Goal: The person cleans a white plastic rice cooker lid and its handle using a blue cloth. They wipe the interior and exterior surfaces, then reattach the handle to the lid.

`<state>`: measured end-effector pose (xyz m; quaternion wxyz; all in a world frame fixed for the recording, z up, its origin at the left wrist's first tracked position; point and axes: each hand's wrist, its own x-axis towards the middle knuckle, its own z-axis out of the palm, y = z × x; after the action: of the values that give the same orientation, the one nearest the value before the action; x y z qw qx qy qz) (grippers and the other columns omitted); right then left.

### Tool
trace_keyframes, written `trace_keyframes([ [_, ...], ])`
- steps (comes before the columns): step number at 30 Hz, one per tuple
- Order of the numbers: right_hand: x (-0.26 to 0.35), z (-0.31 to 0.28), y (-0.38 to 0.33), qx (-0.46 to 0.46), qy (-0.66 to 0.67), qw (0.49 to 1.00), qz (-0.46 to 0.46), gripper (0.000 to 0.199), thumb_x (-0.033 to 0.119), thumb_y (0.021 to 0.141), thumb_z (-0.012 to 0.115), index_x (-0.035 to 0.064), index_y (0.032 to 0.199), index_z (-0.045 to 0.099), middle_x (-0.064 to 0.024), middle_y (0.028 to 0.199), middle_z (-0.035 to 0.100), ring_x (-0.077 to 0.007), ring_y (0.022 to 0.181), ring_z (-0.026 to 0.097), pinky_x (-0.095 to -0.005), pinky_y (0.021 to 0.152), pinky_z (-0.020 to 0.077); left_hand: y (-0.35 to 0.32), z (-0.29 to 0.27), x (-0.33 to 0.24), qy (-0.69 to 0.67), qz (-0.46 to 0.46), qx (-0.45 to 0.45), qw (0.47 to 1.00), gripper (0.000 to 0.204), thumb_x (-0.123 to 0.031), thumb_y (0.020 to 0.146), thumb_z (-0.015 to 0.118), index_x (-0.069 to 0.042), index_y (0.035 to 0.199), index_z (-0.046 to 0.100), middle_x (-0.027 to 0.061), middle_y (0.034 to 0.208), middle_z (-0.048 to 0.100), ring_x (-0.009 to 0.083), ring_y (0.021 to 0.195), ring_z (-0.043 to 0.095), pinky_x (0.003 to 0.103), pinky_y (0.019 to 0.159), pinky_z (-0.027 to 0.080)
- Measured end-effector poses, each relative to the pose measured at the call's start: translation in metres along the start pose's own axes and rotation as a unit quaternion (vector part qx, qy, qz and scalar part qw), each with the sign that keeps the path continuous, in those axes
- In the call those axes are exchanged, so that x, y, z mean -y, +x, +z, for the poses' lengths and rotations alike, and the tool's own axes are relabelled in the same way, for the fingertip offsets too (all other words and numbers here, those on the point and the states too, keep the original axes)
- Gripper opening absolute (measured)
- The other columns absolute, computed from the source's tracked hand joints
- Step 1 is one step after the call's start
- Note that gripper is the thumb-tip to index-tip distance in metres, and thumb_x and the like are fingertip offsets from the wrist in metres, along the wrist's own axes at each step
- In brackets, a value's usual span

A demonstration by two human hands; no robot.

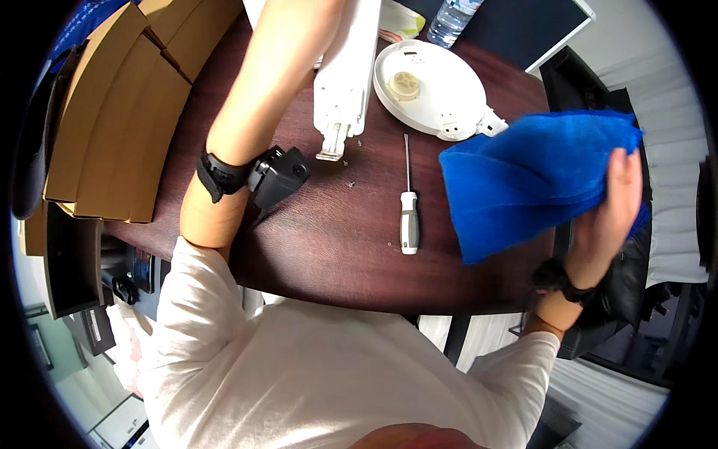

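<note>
My right hand (609, 202) grips a blue cloth (523, 187) by its right edge, and the cloth spreads leftward over the table's right side. My left forearm (258, 112) reaches across to the top edge of the head view, where the hand passes out of sight. Beside that arm lies a long white plastic housing (344, 82) with a narrow bracket (333, 144) at its near end. A round white shallow cover (441, 82) sits right of it, with a cream plastic ring (404, 85) inside. Between housing and cloth rests a screwdriver (409, 217) with a grey-and-white handle, its tip pointing away.
Small screws (351, 183) are scattered near the bracket on the dark reddish-brown table (321, 254). Brown cardboard boxes (120, 120) line the left side. A water bottle (451, 24), a folded patterned cloth (399, 21) and a dark panel (531, 34) stand at the back.
</note>
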<state>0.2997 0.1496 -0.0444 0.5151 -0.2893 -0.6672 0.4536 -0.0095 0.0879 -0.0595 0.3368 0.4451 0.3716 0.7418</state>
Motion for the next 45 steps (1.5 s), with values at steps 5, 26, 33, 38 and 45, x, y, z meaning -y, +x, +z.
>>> trace_keyframes([
  [5,0.036,-0.104,0.026,-0.071,-0.063,0.995,0.041,0.028,0.022,0.096,0.053,0.0038,0.117,0.055,-0.0074,0.113,0.060,-0.0153,0.105,0.055,-0.0310,0.092,0.0421,-0.004,-0.005,-0.019,0.110,-0.013,0.032,0.993,0.031,-0.030,0.097,0.050,-0.002,0.101,0.063,0.0001,0.080,0.062,0.0056,0.070,0.057,0.018,0.061,0.045],
  [26,-0.020,-0.014,-0.017,0.032,-0.081,0.981,0.173,0.009,0.016,0.093,0.057,0.0102,0.099,0.055,0.0063,0.082,0.050,-0.0025,0.071,0.045,-0.0200,0.063,0.0383,-0.006,-0.021,0.004,0.337,0.054,0.047,0.939,0.037,-0.038,0.094,0.054,-0.004,0.100,0.065,-0.0013,0.074,0.061,0.0037,0.065,0.054,0.021,0.057,0.043],
  [33,-0.061,0.017,-0.018,0.227,-0.232,0.895,0.305,0.020,0.013,0.090,0.058,0.0091,0.110,0.054,0.0035,0.087,0.046,-0.0060,0.082,0.045,-0.0213,0.077,0.0387,-0.011,-0.037,0.024,0.462,0.058,0.095,0.880,0.036,-0.032,0.092,0.058,0.002,0.101,0.064,0.0032,0.074,0.063,0.0078,0.068,0.057,0.024,0.059,0.046],
  [38,-0.086,0.018,-0.017,0.318,-0.290,0.889,0.157,0.030,0.012,0.086,0.062,0.0056,0.113,0.051,-0.0017,0.093,0.049,-0.0115,0.085,0.047,-0.0272,0.078,0.0422,-0.013,-0.076,0.050,0.436,-0.056,0.031,0.898,0.036,-0.032,0.092,0.058,0.004,0.095,0.063,0.0093,0.076,0.065,0.0136,0.069,0.064,0.027,0.059,0.050],
  [45,-0.060,0.050,-0.010,0.301,-0.332,0.894,-0.026,0.025,0.011,0.084,0.063,0.0044,0.106,0.055,-0.0069,0.094,0.055,-0.0164,0.091,0.054,-0.0279,0.077,0.0434,-0.015,-0.113,0.074,0.322,-0.174,-0.002,0.930,0.036,-0.030,0.094,0.055,0.005,0.102,0.059,0.0108,0.086,0.065,0.0162,0.076,0.065,0.029,0.064,0.055],
])
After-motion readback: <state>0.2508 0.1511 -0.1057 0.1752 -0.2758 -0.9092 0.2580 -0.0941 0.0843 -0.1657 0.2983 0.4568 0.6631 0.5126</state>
